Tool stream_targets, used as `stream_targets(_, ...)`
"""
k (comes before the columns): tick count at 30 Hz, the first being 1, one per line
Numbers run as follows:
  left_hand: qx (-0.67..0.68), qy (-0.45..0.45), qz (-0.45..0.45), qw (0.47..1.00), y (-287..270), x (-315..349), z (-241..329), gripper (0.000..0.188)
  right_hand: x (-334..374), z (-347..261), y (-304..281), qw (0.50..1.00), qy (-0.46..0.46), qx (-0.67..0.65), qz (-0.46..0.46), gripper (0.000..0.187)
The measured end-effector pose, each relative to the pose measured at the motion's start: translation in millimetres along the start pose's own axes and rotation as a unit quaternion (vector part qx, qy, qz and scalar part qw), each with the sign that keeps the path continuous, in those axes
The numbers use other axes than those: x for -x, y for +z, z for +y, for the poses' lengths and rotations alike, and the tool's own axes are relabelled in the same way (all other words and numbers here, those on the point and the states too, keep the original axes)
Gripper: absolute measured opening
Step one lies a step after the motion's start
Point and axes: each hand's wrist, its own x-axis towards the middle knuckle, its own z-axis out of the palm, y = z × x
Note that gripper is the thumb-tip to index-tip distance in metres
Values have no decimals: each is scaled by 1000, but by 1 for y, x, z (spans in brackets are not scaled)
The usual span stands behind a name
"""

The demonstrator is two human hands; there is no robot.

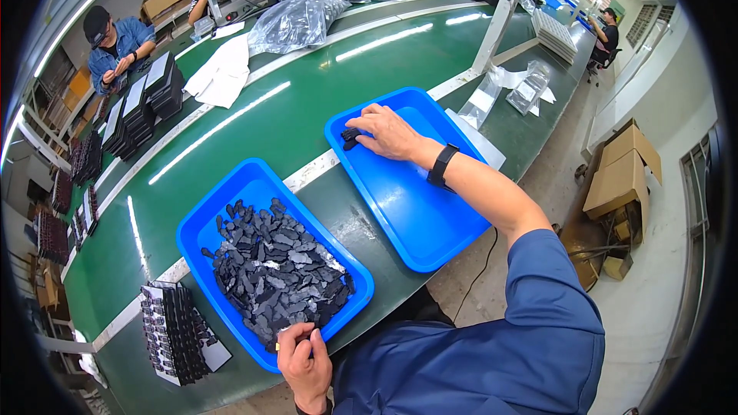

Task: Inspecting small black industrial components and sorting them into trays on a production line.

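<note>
Two blue plastic trays lie side by side. The left tray (201, 201) holds a heap of small flat dark pieces (280, 261), jagged in outline, some with pale patches. Over its near rim, my left hand (306, 367) has its fingers pinched together; whatever is between them is too small to make out. At the far left corner of the right tray (430, 219), my right hand (390, 134) curls its fingers round a few small black pieces (350, 137). A black band circles that wrist, and the rest of the tray floor is bare blue.
Stacked black parts (177, 330) stand left of the filled tray. Beyond runs a green belt (307, 107), with clear plastic bags (300, 19) and black stacks (142, 111) across it. A co-worker (119, 42) sits far left. A metal post (503, 15) rises past the right tray.
</note>
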Motion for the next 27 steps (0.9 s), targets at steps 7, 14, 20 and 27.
stream_targets(7, 7, -12, 12, 1000, 1, 0, 3, 24, -1, -7, -5, 996, -47, 17, -74, 20)
stream_targets(14, 4, -5, 10, 1000, 2, 0, 1, 23, 0, -10, 0, 991, 32, 8, -128, 20)
stream_targets(20, 2, -11, 6, 1000, 2, -1, 3, 22, -6, -4, -1, 982, 89, -43, -159, 24)
stream_targets(27, 1, 1, 8, 1000, 2, -2, 1, 21, -5, 6, -2, 989, 35, 25, -143, 20)
